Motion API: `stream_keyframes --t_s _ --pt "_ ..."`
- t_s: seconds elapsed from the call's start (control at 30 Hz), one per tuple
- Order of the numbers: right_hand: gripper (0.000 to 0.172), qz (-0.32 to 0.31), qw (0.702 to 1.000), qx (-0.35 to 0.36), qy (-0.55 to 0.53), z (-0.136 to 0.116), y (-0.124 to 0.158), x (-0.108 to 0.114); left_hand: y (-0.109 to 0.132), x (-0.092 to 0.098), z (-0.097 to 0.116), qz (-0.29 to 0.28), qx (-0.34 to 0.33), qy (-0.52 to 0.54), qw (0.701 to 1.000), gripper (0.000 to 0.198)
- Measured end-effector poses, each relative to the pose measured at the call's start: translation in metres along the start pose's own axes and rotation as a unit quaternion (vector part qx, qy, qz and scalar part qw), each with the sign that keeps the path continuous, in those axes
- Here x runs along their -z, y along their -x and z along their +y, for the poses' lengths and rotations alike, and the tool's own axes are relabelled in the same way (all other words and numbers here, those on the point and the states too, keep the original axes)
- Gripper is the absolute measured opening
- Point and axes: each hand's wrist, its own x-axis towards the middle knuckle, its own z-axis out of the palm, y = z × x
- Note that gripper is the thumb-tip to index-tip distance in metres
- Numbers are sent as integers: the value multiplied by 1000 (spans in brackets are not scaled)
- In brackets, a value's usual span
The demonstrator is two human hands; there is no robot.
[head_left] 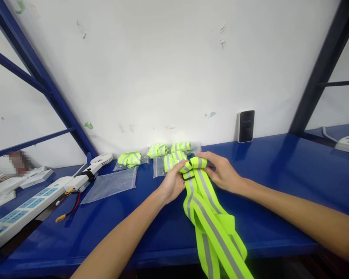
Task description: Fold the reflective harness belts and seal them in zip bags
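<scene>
A neon yellow reflective strap [212, 221] with grey stripes hangs in loops over the front edge of the blue table. Its upper end is bunched into a small roll between my two hands. My left hand [173, 184] is closed on the roll's left side, beside a black slider on the strap. My right hand [222, 172] pinches the roll's right end between thumb and fingers. Just behind the hands lies a bagged yellow bundle [174, 158], partly hidden by my left hand. More bagged bundles [129, 159] rest along the wall.
An empty clear bag [112, 184] lies flat on the blue table [279, 174]. On the left are a long white power strip [31, 205], a small white fan [102, 159] and a red-black cable [74, 207]. A phone-like device [246, 126] leans against the wall.
</scene>
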Motion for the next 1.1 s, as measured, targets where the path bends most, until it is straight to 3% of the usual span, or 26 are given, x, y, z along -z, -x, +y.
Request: stream_keyframes --t_s 0.1,0.17,0.23,0.33,0.4,0.47,0.57,0.7,0.8,0.93,1.1 --pt "40 -21 999 -8 -28 -3 0 2 -2 2 0 30 -25 -13 999 41" --pt "41 -38 997 -26 -68 -8 -1 4 -1 3 2 39 -54 -20 998 53" --pt "54 -61 984 -74 -151 -14 -1 4 0 4 5 33 -83 -26 996 69" --pt "72 -85 920 -188 -333 -23 0 -2 1 8 12 28 -128 -65 989 86" --pt "69 -75 872 -241 -420 -27 -1 -6 2 11 14 32 -146 -114 982 91" --pt "63 -53 853 -272 -442 -29 -2 -10 2 14 15 30 -153 -163 974 93" --pt "55 -36 862 -301 -407 -27 -3 -13 1 16 13 31 -161 -219 962 93" --pt "47 -66 874 -301 -375 -19 -2 -11 -2 17 10 43 -163 -253 953 93" --pt "45 -68 888 -290 -351 -18 -3 -9 -3 19 9 43 -178 -266 946 79" --pt "38 -78 883 -296 -355 -20 -4 -6 -2 21 8 33 -209 -291 933 56" --pt "36 -104 881 -313 -339 -15 -3 -4 -3 24 5 19 -194 -280 940 54"
